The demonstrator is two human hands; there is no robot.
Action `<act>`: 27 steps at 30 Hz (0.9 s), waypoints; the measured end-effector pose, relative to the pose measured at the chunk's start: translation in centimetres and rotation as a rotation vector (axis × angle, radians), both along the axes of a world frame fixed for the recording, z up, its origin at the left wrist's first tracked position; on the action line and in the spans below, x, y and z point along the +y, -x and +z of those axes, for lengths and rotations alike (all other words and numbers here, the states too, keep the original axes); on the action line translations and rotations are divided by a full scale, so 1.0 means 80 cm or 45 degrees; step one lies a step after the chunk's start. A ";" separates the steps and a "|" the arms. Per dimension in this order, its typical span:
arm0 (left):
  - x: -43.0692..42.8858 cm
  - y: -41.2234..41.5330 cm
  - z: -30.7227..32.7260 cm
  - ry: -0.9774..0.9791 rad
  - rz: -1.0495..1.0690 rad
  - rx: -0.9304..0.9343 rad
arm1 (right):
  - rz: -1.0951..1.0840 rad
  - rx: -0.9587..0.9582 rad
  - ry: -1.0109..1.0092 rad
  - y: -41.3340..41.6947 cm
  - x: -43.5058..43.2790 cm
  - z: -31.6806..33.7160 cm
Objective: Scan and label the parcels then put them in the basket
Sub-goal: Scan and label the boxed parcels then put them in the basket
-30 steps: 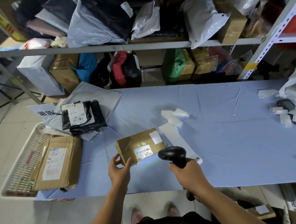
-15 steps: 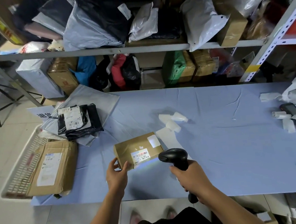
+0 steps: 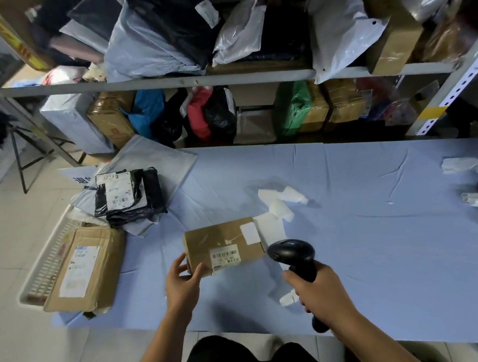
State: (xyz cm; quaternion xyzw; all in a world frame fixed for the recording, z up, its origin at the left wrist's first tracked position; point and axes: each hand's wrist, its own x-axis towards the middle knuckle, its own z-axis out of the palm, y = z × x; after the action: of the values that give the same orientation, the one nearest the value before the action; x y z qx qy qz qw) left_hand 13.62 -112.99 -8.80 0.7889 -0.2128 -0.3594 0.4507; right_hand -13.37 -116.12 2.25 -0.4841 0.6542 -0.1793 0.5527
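The small brown parcel lay near the front edge of the table, the left hand pinching its near-left corner and the right hand wrapped round the black scanner, whose head sat just beside the barcode label. Risk, in my judgement: held by one corner, the box could pivot and spoil the read. The white basket at the table's left end held one large flat carton, overhanging its rim.

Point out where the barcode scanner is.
In the head view, the scanner is gripped in the right hand, just right of the small cardboard box.
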 end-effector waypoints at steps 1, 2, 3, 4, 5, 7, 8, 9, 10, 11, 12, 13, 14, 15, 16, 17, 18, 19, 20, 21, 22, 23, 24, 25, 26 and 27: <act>-0.001 -0.001 -0.002 -0.008 -0.011 -0.009 | -0.021 0.011 0.006 0.004 -0.006 -0.007; -0.002 -0.002 -0.003 -0.017 -0.023 -0.021 | -0.040 0.037 0.016 0.008 -0.014 -0.014; -0.003 -0.004 -0.005 -0.027 -0.034 -0.032 | -0.061 0.071 0.027 0.012 -0.022 -0.022; -0.005 -0.006 -0.006 -0.036 -0.046 -0.039 | -0.085 0.107 0.034 0.017 -0.031 -0.032; -0.006 -0.007 -0.008 -0.047 -0.055 -0.044 | -0.106 0.151 0.042 0.022 -0.040 -0.041; -0.009 -0.011 -0.011 -0.062 -0.071 -0.047 | -0.118 0.258 0.059 0.034 -0.056 -0.060; -0.011 -0.014 -0.011 -0.067 -0.081 -0.051 | -0.115 0.316 0.068 0.040 -0.063 -0.070; -0.013 -0.016 -0.013 -0.075 -0.089 -0.055 | -0.100 0.388 0.078 0.047 -0.070 -0.081; -0.015 -0.019 -0.014 -0.083 -0.098 -0.053 | -0.074 0.478 0.087 0.054 -0.076 -0.092; -0.017 -0.022 -0.015 -0.088 -0.105 -0.049 | -0.045 0.576 0.101 0.061 -0.082 -0.104; -0.019 -0.025 -0.016 -0.089 -0.115 -0.047 | -0.020 0.660 0.119 0.067 -0.087 -0.114; -0.020 -0.028 -0.017 -0.091 -0.126 -0.046 | -0.002 0.728 0.134 0.072 -0.092 -0.123; -0.023 -0.030 -0.017 -0.096 -0.139 -0.047 | 0.014 0.781 0.141 0.076 -0.095 -0.130; -0.025 -0.033 -0.017 -0.102 -0.153 -0.050 | 0.037 0.827 0.144 0.077 -0.098 -0.135; -0.026 -0.034 -0.017 -0.110 -0.167 -0.054 | 0.067 0.869 0.143 0.079 -0.099 -0.138; -0.027 -0.036 -0.017 -0.116 -0.177 -0.060 | 0.094 0.910 0.141 0.080 -0.100 -0.141; -0.027 -0.037 -0.018 -0.120 -0.182 -0.066 | 0.114 0.944 0.143 0.080 -0.100 -0.144; -0.027 -0.038 -0.019 -0.125 -0.182 -0.069 | 0.128 0.973 0.144 0.079 -0.098 -0.146; -0.027 -0.040 -0.020 -0.132 -0.181 -0.069 | 0.139 1.001 0.150 0.077 -0.097 -0.148; -0.027 -0.041 -0.021 -0.144 -0.180 -0.069 | 0.146 1.030 0.156 0.075 -0.095 -0.150; -0.027 -0.041 -0.023 -0.158 -0.184 -0.074 | 0.153 1.059 0.165 0.073 -0.094 -0.152; -0.028 -0.042 -0.024 -0.167 -0.190 -0.077 | 0.161 1.080 0.173 0.071 -0.093 -0.153; -0.028 -0.042 -0.025 -0.176 -0.197 -0.084 | 0.165 1.092 0.170 0.069 -0.093 -0.153; -0.029 -0.042 -0.026 -0.181 -0.204 -0.094 | 0.164 1.104 0.151 0.068 -0.095 -0.151; -0.029 -0.043 -0.027 -0.192 -0.211 -0.115 | 0.164 1.121 0.128 0.067 -0.095 -0.148; -0.029 -0.044 -0.028 -0.207 -0.219 -0.149 | 0.168 1.143 0.125 0.065 -0.093 -0.147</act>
State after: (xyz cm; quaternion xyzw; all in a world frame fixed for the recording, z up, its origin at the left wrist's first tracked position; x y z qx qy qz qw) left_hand 17.17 -115.28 -11.05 0.8214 -0.2758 -0.3662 0.3394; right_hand -18.61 -123.60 -9.47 -0.5800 0.7876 0.0529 0.2012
